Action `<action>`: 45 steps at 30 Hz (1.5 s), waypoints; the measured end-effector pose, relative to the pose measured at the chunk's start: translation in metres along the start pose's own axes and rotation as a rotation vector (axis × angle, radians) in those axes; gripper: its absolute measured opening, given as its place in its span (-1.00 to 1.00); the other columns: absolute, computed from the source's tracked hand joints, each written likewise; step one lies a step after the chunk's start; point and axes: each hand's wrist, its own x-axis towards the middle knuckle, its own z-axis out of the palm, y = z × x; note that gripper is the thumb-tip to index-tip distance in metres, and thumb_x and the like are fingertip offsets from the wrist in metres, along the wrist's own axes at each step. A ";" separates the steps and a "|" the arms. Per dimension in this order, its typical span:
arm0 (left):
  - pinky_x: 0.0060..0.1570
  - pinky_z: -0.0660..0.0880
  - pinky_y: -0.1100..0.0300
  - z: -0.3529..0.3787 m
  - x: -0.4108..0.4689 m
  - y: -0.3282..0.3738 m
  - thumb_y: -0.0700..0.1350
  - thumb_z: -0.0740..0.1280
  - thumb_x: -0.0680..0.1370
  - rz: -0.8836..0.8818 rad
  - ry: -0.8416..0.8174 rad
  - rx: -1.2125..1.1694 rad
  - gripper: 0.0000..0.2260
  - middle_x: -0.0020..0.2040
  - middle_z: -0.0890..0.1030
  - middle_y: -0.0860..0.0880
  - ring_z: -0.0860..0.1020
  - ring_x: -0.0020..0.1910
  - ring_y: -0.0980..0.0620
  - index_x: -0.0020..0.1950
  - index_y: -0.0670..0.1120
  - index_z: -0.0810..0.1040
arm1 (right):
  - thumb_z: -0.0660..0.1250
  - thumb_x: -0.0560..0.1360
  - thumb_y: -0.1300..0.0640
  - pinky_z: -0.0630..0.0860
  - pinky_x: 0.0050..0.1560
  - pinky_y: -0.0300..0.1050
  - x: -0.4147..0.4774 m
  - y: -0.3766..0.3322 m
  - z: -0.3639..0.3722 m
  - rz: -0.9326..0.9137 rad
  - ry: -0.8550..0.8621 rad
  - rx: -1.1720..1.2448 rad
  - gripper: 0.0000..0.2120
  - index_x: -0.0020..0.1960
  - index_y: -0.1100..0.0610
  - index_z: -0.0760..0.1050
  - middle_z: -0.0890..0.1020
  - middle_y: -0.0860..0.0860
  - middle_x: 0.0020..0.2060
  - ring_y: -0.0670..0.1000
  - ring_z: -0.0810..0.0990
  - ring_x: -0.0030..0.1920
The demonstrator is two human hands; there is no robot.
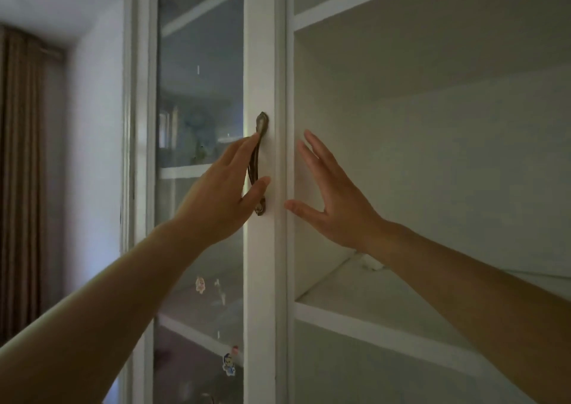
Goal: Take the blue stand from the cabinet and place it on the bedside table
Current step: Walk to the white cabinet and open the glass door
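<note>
Faces a white cabinet (259,48), its bronze handle (262,124) serving as the mark; lays the left hand (222,187) on that handle, fingers together and slipped behind it from the left, thumb crossing its front low down; holds the right hand (336,206) just right of the handle, fingers straight and fanned apart, gripping nothing; shows only dim shapes behind the glass door (200,64) left of the handle, so cannot place the blue stand; bears cartoon stickers (228,365) on the glass below the handle.
</note>
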 end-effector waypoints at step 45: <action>-0.15 0.25 0.67 -0.001 -0.001 0.014 -0.32 0.34 0.44 -0.250 0.262 -0.176 -0.44 0.00 0.45 0.32 0.39 -0.03 0.48 0.36 0.09 0.37 | 0.12 0.52 -0.19 -0.05 0.43 -0.24 -0.002 0.022 0.019 -0.010 -0.069 0.142 -0.29 0.47 -0.14 -0.27 -0.29 -0.32 0.45 -0.29 -0.23 0.44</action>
